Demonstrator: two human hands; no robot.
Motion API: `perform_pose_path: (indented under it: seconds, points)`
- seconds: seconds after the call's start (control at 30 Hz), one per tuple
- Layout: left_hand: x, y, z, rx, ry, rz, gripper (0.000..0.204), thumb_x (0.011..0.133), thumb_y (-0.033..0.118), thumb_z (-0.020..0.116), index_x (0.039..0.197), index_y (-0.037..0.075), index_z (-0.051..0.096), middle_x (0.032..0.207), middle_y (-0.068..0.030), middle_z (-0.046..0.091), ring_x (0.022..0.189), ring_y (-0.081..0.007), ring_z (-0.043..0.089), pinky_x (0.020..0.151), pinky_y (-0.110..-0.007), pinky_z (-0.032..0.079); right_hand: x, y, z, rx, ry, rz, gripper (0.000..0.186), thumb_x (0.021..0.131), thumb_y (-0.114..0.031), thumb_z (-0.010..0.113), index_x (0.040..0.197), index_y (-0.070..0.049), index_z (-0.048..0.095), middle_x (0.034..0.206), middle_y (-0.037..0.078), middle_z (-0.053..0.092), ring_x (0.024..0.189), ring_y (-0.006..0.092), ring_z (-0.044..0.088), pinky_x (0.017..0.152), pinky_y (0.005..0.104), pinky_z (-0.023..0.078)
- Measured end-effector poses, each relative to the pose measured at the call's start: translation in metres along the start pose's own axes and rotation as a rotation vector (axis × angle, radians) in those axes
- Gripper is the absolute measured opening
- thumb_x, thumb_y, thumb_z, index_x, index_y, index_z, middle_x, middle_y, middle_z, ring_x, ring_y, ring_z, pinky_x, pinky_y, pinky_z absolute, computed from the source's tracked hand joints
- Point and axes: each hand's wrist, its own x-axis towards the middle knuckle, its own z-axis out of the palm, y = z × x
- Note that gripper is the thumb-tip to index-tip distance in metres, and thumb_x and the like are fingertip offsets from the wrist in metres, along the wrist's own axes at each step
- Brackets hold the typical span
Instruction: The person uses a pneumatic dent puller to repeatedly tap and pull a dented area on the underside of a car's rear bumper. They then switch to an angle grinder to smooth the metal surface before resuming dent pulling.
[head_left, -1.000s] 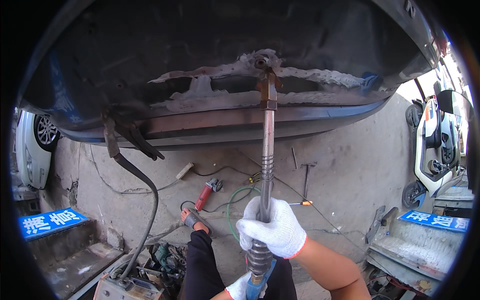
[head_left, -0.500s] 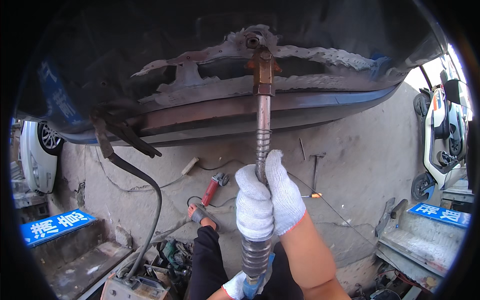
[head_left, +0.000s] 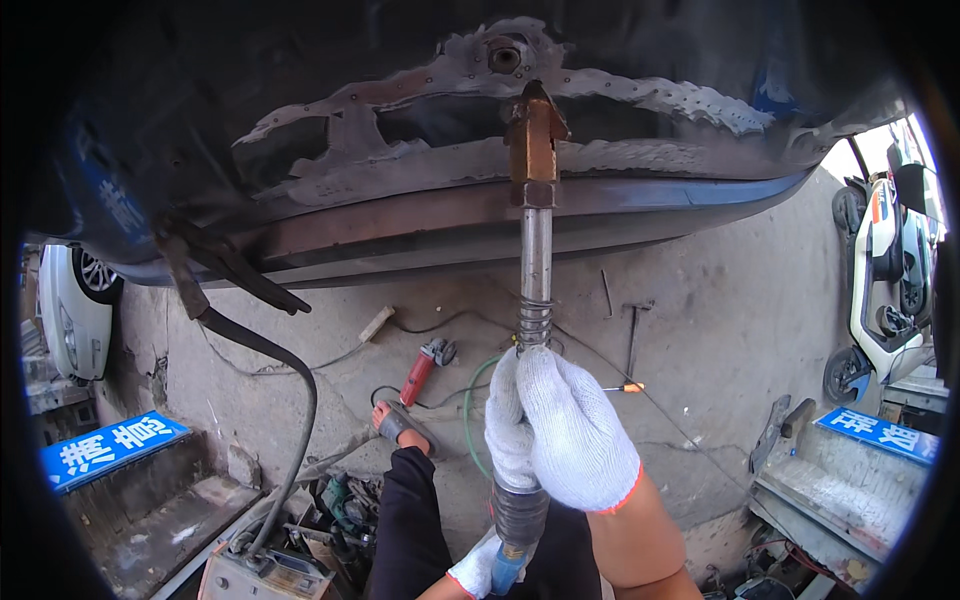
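Observation:
A slide-hammer dent puller (head_left: 536,245) with a copper-coloured head and a spring on its shaft points away from me at a dark car panel (head_left: 440,125). Its head is just below a round hole, over the bare, ground metal; whether the tip touches cannot be made out. My right hand (head_left: 565,430), in a white knit glove, is closed around the shaft just behind the spring. Low in the view, my left hand (head_left: 478,570), also gloved, is closed at the puller's blue rear end; its fingers are partly hidden. A dark clamp (head_left: 225,265) grips the panel's lower edge at left.
A thick cable (head_left: 308,385) runs from the clamp to a metal box (head_left: 265,578). On the concrete floor lie a red angle grinder (head_left: 425,370), a hammer (head_left: 632,345) and an orange-handled screwdriver (head_left: 630,387). Metal steps flank both sides. A scooter (head_left: 880,290) stands right, a white car (head_left: 75,320) left.
My right hand has slid a little down and right on the puller, its raised thumb now folded in. The puller's head sits slightly lower against the panel. A green hose now shows beside my hand.

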Motion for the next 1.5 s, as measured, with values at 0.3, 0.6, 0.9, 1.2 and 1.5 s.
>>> perform_pose_path:
  seconds: [0.3,0.6,0.9,1.2,1.5]
  points:
    - [0.004,-0.003,0.008,-0.020,-0.013,-0.012,0.040,0.094,0.037,0.051,0.105,0.000,0.057,0.084,-0.0204,0.064,0.069,-0.0344,0.065,0.062,-0.043,0.054,0.008,-0.020,0.001,0.050,-0.044,0.068,0.040,0.103,-0.038,0.040,0.082,-0.006,0.050,0.064,-0.001,0.046,0.055,0.0067,0.042,0.048,0.0227,0.035]
    - [0.000,-0.005,0.016,-0.018,-0.014,0.043,0.036,0.097,0.032,0.047,0.104,-0.002,0.057,0.086,-0.0198,0.065,0.069,-0.0328,0.066,0.064,-0.042,0.056,0.007,-0.019,-0.002,0.037,-0.046,0.091,0.040,0.103,-0.039,0.040,0.080,-0.007,0.050,0.065,-0.001,0.048,0.054,0.0068,0.042,0.048,0.0223,0.036]
    - [0.005,-0.013,0.033,0.012,-0.003,0.017,0.035,0.098,0.035,0.046,0.110,0.004,0.053,0.086,-0.0137,0.062,0.067,-0.0258,0.065,0.059,-0.040,0.057,-0.012,-0.012,-0.007,-0.457,-0.221,0.060,0.023,0.090,-0.021,0.064,0.079,-0.002,0.058,0.070,0.005,0.061,0.067,0.0116,0.059,0.063,0.0291,0.048]
    - [0.014,-0.026,0.024,0.037,-0.053,0.034,0.036,0.096,0.041,0.048,0.106,0.006,0.054,0.086,-0.0127,0.062,0.066,-0.0263,0.064,0.058,-0.041,0.055,0.014,-0.056,0.012,-0.212,-0.088,0.058,0.019,0.088,-0.015,0.066,0.076,-0.002,0.060,0.059,0.006,0.061,0.048,0.0131,0.057,0.045,0.0277,0.046]
    - [0.010,-0.028,0.025,-0.024,-0.024,-0.057,0.040,0.098,0.040,0.045,0.103,0.002,0.056,0.081,-0.0148,0.064,0.067,-0.0293,0.065,0.060,-0.041,0.056,-0.039,-0.003,-0.006,-0.213,-0.110,0.128,0.013,0.092,-0.012,0.059,0.091,0.001,0.058,0.070,0.007,0.062,0.065,0.0141,0.061,0.060,0.0290,0.049]
